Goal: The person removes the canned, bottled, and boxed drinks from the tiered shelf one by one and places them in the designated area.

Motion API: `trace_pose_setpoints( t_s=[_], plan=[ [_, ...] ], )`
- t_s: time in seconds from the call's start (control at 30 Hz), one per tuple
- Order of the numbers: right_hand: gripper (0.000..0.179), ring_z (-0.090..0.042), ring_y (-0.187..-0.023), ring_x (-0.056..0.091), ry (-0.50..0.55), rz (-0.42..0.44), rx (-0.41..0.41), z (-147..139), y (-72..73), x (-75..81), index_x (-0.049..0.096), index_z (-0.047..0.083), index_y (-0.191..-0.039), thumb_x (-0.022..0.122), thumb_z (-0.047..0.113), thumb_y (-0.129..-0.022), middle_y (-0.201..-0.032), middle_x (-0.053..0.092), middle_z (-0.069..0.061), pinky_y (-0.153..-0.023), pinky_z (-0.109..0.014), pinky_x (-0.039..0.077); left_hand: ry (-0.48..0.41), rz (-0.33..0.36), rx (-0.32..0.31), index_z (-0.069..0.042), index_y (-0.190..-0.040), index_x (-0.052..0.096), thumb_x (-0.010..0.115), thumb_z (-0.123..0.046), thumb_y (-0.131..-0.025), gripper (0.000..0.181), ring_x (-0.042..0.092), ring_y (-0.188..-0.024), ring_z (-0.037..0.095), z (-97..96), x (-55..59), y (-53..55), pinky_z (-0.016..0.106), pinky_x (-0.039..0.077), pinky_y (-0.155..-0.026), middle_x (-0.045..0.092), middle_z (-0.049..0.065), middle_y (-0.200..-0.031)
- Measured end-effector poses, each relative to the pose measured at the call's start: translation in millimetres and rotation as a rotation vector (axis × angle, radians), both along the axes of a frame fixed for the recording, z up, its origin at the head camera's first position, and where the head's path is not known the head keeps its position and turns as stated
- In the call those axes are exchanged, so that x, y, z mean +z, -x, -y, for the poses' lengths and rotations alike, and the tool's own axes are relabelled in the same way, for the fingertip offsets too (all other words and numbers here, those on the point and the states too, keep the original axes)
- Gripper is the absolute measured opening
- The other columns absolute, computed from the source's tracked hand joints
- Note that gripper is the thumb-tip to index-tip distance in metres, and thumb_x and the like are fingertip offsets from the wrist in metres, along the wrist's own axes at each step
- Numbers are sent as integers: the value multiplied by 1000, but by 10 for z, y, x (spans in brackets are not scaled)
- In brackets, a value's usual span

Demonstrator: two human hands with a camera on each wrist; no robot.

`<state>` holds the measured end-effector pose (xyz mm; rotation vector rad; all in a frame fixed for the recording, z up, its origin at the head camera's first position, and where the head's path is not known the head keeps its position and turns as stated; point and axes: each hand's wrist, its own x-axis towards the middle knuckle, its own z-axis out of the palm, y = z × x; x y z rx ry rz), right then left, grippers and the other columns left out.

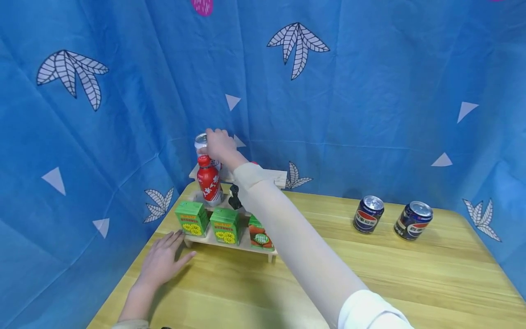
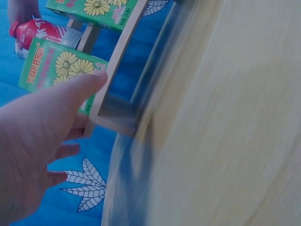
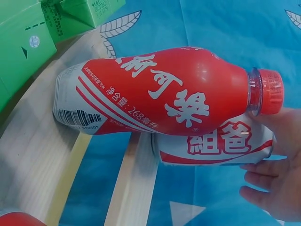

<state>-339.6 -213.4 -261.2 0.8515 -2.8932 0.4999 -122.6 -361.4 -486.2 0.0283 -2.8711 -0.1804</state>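
Observation:
My right hand (image 1: 222, 147) reaches to the top tier of a small wooden rack (image 1: 242, 245). It holds a white and red can (image 3: 216, 143) near its upper end, thumb on one side and fingers on the other. Just in front of that can, a red cola bottle (image 1: 209, 180) stands on the middle tier, its cap overlapping my thumb in the right wrist view. My left hand (image 1: 162, 258) lies by the rack's front left corner, fingers extended and thumb spread. Its fingertips are right at the corner, beside a green drink carton with yellow flowers (image 1: 192, 219).
On the bottom tier are another flowered carton (image 1: 224, 227) and a green carton with reddish fruit (image 1: 260, 235), partly behind my right arm. A small black object (image 1: 234, 197) is beside the bottle. Two dark blue cola cans (image 1: 368, 214) stand on the table's right. Blue curtain (image 1: 370, 91) surrounds the table.

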Motion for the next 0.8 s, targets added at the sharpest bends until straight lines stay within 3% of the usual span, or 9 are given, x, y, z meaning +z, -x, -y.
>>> trace_pose_setpoints(
  t_s=[0.53,0.8],
  plan=[
    [76,-18,-128,47,-17,-52,-28,-176,-48,99,34,16,-151,63,51,-90,-141,52,-3,-101,-33,52,6,-4,-4,0,-140,50,59,-55,-91,73,40,-137,45,-37,7,36,62,29,-115,47,19,-148],
    [76,-18,-124,48,-10,-92,9,-351,-109,153,35,15,-150,63,52,-90,-136,54,-4,-97,-32,54,4,-4,3,0,-139,50,60,-54,-91,74,40,-137,45,-68,7,5,63,29,-115,47,20,-148]
  ],
)
